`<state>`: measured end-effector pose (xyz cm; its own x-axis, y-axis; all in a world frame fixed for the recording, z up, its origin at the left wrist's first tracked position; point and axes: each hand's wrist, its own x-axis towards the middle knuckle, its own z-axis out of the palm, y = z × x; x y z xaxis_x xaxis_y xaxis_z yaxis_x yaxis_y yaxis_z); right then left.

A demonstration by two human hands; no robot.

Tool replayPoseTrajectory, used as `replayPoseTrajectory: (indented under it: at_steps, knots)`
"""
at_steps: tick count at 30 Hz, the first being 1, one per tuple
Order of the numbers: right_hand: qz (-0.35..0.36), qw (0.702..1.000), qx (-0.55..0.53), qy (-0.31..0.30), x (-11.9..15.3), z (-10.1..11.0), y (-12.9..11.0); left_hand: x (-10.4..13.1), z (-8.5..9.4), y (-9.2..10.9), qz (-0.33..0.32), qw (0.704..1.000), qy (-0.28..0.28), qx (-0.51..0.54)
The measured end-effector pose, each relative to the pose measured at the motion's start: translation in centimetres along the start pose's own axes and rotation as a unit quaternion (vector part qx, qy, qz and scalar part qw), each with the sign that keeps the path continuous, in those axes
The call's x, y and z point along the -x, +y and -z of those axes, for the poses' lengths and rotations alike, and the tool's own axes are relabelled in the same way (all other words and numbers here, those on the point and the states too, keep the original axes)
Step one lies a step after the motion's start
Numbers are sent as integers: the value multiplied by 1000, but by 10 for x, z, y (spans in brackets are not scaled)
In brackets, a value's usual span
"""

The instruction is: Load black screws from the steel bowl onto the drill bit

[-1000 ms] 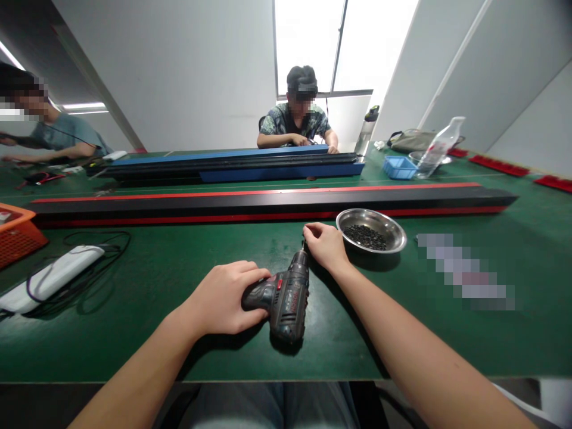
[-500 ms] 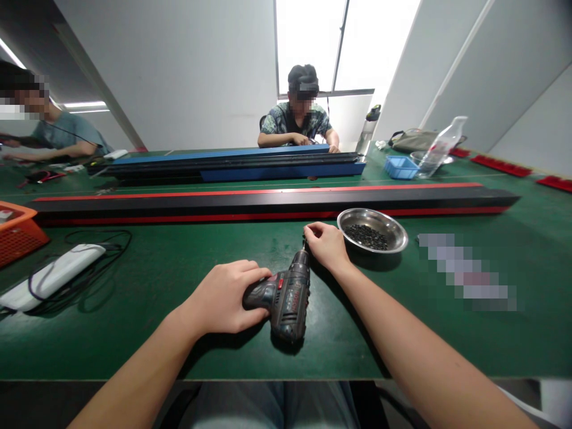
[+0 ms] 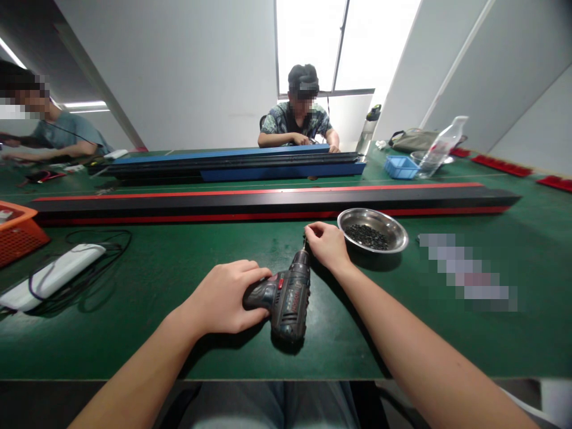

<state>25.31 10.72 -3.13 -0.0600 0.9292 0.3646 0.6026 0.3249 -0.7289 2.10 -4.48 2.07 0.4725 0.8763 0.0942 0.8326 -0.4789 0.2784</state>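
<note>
A black cordless drill [image 3: 291,301] lies on its side on the green table [image 3: 179,351], its bit aimed away from me. My left hand [image 3: 230,295] is closed round the drill's handle. At the tip of the bit, my right hand [image 3: 327,241] pinches with thumb and forefinger; whatever is between them is too small to make out. Just right of that hand sits a steel bowl [image 3: 397,229] holding many small black screws [image 3: 366,236].
Behind the bowl, a long black and red bar [image 3: 223,205] spans the table. An orange basket [image 3: 22,241] and a white power strip [image 3: 58,277] with cables lie left. Farther back are blue bars [image 3: 286,173], a blue tray [image 3: 401,168], a plastic bottle [image 3: 442,149] and two people.
Almost nothing differs. Both hands and the drill hold their places, with my right fingers still at the bit's tip.
</note>
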Motion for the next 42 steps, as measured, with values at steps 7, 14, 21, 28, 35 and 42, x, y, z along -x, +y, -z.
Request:
replayPoseTrajectory:
  at_steps: [7,14,21,28,35,42]
  knots:
    - [4,1000,4,-13,0,0,-1,0,1,0,0,1000,0,-2]
    - [-3,1000,0,-19,-1,1,-1,-1,1,1,1,1000,1,-2]
    - [-9,1000,-3,-23,0,1,-1,0,1,1,2,1000,0,-3]
    - [-18,1000,0,-24,0,1,-1,-1,0,1,2,1000,-5,-4]
    - [-17,1000,0,-22,0,1,-2,-2,-1,-1,8,1000,-2,-8]
    - [-13,1000,2,-26,1,0,-1,-2,-2,-1,7,1000,3,-12]
